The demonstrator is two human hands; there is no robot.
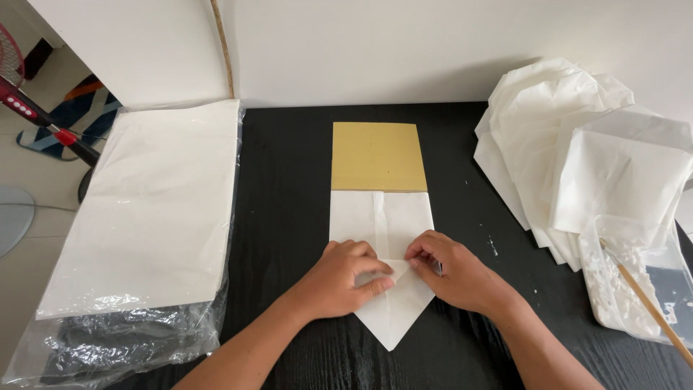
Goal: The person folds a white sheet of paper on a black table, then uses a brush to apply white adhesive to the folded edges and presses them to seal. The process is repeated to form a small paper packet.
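Currently both hands are working on a white paper bag (pixel 382 238) lying flat at the centre of the black table (pixel 289 180), its lower end folded to a point aimed toward the person. A tan cardboard insert (pixel 375 155) is sticking out of the bag's far end.

Left hand (pixel 339 280): fingers curled, thumb and forefinger pinching a small folded flap (pixel 399 269) near the bag's midline. Right hand (pixel 451 269): fingers bent, fingertips pressing down on the same flap from the other side. Neither hand is lifting the bag; it is lying on the table under both.

Surroundings: a stack of white sheets in clear plastic wrap (pixel 148 217) is sitting at the left; a heap of finished white bags (pixel 577 152) is lying at the right, with a clear tray of white paste (pixel 621 289) and a wooden stick (pixel 650 307) in front of it.

Risk, as a judgement: the flap is small and the two sets of fingertips are crowding it, so uneven pressure could be skewing the crease off the centre seam. The sheet looks thin; a hard pinch could be wrinkling or tearing it. The bag could also be sliding on the insert.
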